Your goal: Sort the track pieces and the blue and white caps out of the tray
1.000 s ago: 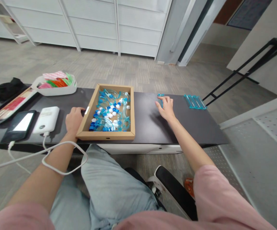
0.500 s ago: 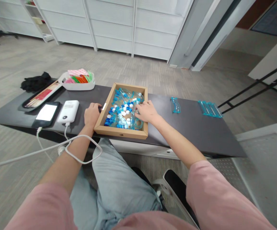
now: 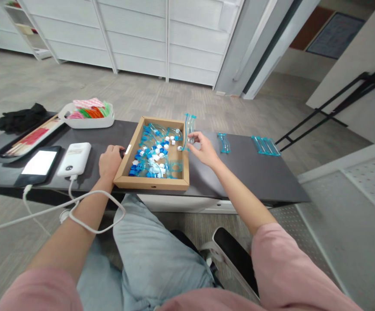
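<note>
A shallow cardboard tray (image 3: 151,183) on the black table (image 3: 259,172) holds several clear blue curved track pieces and small blue and white caps. My right hand (image 3: 203,149) is raised just right of the tray, pinching one curved clear blue piece (image 3: 189,127) upright. My left hand (image 3: 109,160) rests curled against the tray's left wall. Another curved blue piece (image 3: 223,142) lies on the table to the right, and a row of straight blue pieces (image 3: 265,145) lies farther right.
Left of the tray lie a white power bank (image 3: 74,159) and a lit phone (image 3: 40,164), both with white cables. A white basket of coloured strips (image 3: 88,114), a dark tray of sticks (image 3: 25,140) and a black cloth (image 3: 19,119) sit at far left.
My right hand went from the table's right side into the tray, then lifted out holding a curved blue piece. One curved piece stayed on the table. My left hand kept still.
</note>
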The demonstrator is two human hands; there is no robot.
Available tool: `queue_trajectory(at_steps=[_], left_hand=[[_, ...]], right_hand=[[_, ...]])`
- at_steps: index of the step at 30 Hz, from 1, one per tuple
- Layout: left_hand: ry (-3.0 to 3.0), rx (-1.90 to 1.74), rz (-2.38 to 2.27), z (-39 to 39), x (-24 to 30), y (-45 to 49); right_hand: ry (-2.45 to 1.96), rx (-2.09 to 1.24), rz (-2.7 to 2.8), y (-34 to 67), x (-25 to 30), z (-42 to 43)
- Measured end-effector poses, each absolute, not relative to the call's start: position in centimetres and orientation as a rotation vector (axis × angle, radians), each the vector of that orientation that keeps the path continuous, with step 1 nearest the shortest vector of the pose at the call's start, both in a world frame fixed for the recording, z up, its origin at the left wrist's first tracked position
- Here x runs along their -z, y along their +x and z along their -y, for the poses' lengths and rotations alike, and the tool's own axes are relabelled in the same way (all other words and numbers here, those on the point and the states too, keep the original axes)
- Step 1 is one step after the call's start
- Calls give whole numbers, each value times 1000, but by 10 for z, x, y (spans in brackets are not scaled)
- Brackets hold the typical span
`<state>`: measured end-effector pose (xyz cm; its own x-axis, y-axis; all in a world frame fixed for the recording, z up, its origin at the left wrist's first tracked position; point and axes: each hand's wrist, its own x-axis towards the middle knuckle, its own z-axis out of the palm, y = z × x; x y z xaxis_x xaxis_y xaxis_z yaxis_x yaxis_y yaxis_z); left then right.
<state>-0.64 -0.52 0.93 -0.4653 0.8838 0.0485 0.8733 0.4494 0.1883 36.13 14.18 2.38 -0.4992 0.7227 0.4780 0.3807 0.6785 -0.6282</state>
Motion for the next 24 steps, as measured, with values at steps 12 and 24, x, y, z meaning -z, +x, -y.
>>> queue_trajectory(at_steps=[12,24], left_hand=[[1578,-216,-2627,3,-8,-9],[1599,-170,-2647,-2,2,-22]], right_hand=[[-1494,-363,1669,568,-5,-219],[-1900,-224,1764,576,45,-213]])
